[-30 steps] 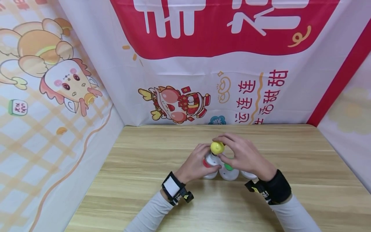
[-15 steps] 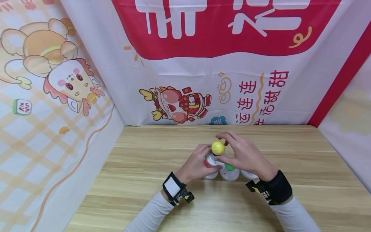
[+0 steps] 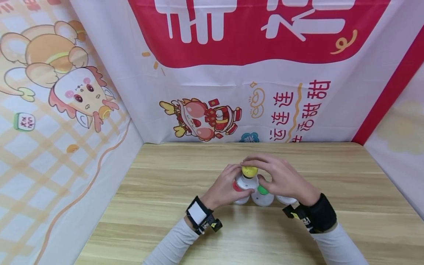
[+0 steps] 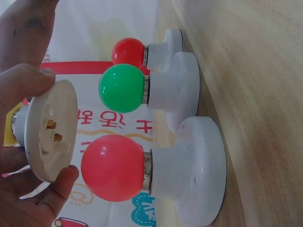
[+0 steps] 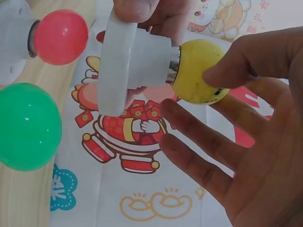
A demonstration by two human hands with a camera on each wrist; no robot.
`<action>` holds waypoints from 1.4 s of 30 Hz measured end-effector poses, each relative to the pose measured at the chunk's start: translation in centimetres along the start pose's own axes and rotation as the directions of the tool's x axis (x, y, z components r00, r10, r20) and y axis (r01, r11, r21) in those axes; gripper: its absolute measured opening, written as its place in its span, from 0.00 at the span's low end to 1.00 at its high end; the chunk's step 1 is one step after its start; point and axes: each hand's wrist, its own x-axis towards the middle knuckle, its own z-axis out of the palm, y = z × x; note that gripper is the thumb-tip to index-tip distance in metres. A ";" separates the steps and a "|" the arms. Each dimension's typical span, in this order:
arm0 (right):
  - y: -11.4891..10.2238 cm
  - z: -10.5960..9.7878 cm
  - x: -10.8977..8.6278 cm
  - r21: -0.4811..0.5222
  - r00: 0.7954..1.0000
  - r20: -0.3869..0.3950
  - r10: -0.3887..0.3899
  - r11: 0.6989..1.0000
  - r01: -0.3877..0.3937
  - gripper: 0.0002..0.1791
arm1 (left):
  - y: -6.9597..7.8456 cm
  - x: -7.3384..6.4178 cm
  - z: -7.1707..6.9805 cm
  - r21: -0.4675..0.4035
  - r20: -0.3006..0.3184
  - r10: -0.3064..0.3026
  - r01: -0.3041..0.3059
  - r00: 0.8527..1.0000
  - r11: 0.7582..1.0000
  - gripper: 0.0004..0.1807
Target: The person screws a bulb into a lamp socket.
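My left hand (image 3: 222, 187) grips a white round lamp holder (image 5: 115, 71) by its base, lifted off the table and tilted. Two brass screws show on its underside in the left wrist view. A yellow light bulb (image 5: 195, 66) sits in this holder, its metal collar partly visible. My right hand (image 3: 286, 178) has its thumb and index finger around the yellow bulb, the other fingers spread. Close below, a red bulb (image 4: 113, 165), a green bulb (image 4: 122, 88) and another red bulb (image 4: 128, 52) stand in white holders on the table.
The three holders with bulbs form a row on the wooden table (image 3: 159, 184), just under my hands. A printed cloth (image 3: 198, 77) hangs behind the table's far edge, and another (image 3: 49, 147) borders it on the left.
My right hand's fingers loosened from the yellow bulb half a second ago and now close over its top again. My left hand keeps the holder in nearly the same place.
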 end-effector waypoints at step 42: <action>-0.4 -0.4 -0.2 -0.006 0.998 0.024 0.052 0.999 -0.052 0.30 | 0.6 -0.3 0.0 -0.004 -0.006 0.012 -0.012 1.000 1.000 0.40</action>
